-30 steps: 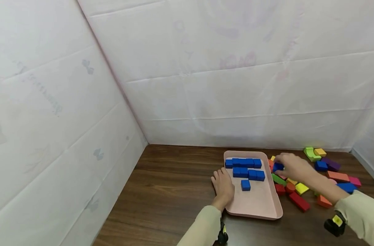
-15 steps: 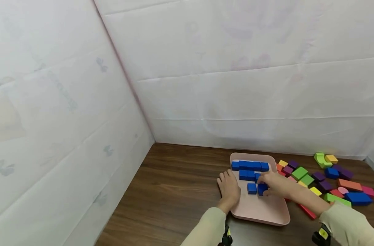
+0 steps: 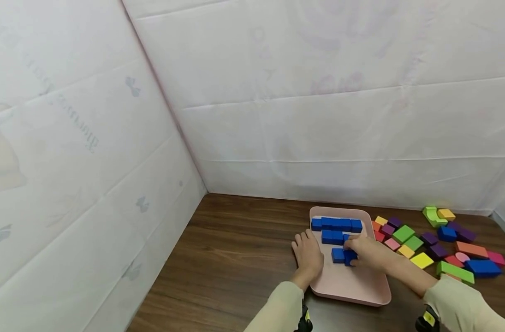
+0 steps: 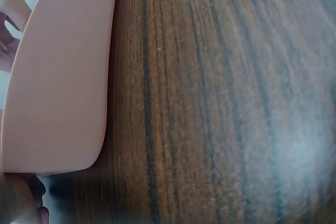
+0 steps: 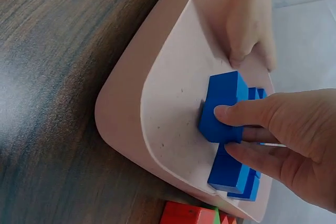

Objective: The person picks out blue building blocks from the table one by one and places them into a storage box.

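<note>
White sheeting behind a dark wood surface [image 3: 235, 249], right hand [image 3: 370, 253] fingers pinching a blue block [image 3: 350, 257] in the pink tray [image 3: 352, 288], left hand [image 3: 308, 256] flat at 9 o'clock bracing it, so next probably just nudge flush, release.

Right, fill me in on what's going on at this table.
A person is filling a pink tray with blue blocks. The right hand grips a blue block on the tray floor, beside another blue one. The left hand rests on the tray's left rim. Other colored blocks lie on the wooden table to the right.
</note>
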